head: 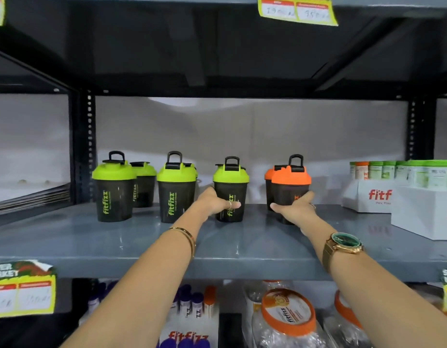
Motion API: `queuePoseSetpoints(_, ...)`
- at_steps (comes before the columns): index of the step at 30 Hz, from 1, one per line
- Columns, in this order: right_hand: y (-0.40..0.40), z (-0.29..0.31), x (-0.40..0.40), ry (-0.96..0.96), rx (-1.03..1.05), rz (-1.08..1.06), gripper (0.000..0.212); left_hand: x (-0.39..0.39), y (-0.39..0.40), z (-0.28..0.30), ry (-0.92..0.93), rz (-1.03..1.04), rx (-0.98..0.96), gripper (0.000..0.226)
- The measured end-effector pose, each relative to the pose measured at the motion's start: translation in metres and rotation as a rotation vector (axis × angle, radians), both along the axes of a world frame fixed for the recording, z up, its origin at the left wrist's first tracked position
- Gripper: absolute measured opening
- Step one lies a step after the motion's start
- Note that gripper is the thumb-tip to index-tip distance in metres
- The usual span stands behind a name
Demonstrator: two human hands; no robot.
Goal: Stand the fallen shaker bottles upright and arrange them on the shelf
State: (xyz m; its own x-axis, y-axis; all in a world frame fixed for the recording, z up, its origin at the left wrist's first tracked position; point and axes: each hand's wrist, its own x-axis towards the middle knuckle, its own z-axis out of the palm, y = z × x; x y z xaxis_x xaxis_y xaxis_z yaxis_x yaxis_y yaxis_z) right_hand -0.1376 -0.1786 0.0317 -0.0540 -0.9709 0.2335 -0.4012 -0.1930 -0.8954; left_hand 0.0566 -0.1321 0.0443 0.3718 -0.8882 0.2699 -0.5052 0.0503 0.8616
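Observation:
Several dark shaker bottles stand upright in a row on the grey shelf [117, 242]. Three front ones have green lids: one at the left [113, 189], one in the middle [175, 189] and one right of centre [231, 187]. A fourth green-lidded bottle [143, 183] stands behind the left one. At the right stands an orange-lidded bottle [290, 187], with another orange one partly hidden behind it. My left hand [214, 203] wraps the lower body of the right-of-centre green bottle. My right hand [294, 209] grips the base of the orange bottle.
White Fitfizz boxes [423, 212] with small green-capped tubs on top fill the shelf's right end. Black uprights [88, 146] frame the bay. Stacked flat sheets [29, 199] lie in the left bay. Jars and tubes sit on the shelf below. Price tags hang on the shelf edges.

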Motion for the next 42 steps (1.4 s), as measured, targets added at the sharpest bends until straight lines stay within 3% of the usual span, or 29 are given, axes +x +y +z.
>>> queuePoseSetpoints(9, 0.003, 0.000, -0.001, 0.073, -0.001, -0.022, 0.071, -0.003, 0.000, -0.002, -0.077, 0.017, 0.007, 0.065)
queuePoseSetpoints(30, 0.014, -0.001, 0.002, 0.075, -0.020, -0.039, 0.075, -0.008, 0.012, -0.011, -0.071, 0.021, -0.023, 0.070)
queuePoseSetpoints(33, 0.014, -0.002, 0.000, 0.057, -0.018, -0.038, 0.083, -0.010, 0.016, -0.010, -0.074, 0.043, -0.020, 0.075)
queuePoseSetpoints(38, 0.018, -0.005, -0.004, 0.046, -0.031, -0.043, 0.104, -0.016, 0.026, -0.005, -0.054, 0.089, -0.183, 0.079)
queuePoseSetpoints(42, 0.031, -0.005, -0.002, 0.135, -0.017, -0.066, 0.114, -0.024, 0.044, -0.005, -0.211, 0.255, -0.382, 0.077)
